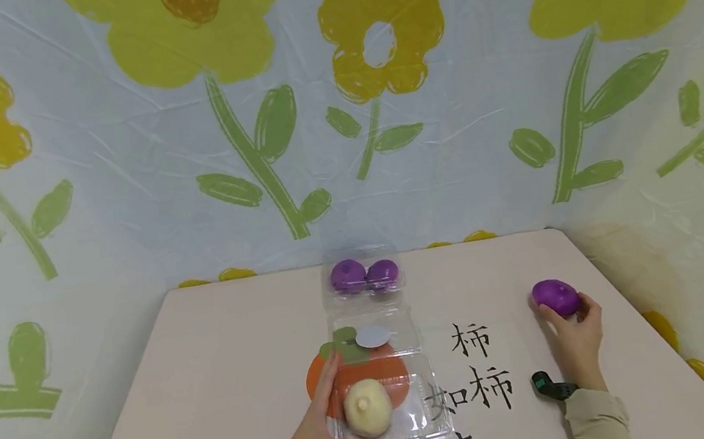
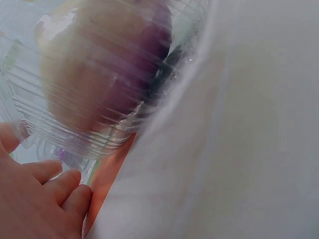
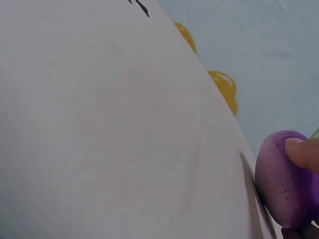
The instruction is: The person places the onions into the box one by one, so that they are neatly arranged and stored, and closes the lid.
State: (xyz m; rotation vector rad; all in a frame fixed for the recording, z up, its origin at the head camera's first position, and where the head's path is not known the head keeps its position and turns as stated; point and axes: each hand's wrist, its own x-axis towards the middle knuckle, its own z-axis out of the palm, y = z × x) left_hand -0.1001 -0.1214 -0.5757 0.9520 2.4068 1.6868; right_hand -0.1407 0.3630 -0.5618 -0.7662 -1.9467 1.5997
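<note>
The right hand [image 1: 579,341] pinches a purple piece [image 1: 556,297] at the table [image 1: 233,383]'s right side. The left hand [image 1: 316,428] spreads, thumb apart, against a clear box [image 1: 418,366] containing a pale ball [image 1: 368,410]. Two purple balls [image 1: 348,277] sit beyond.

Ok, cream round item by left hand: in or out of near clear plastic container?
In. The item sits within the container; the left wrist view shows it through ridged plastic.

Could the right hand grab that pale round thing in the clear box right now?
Probably not: the right hand is holding a purple piece, off to the right of the clear box. It would likely need to set that down first.
</note>
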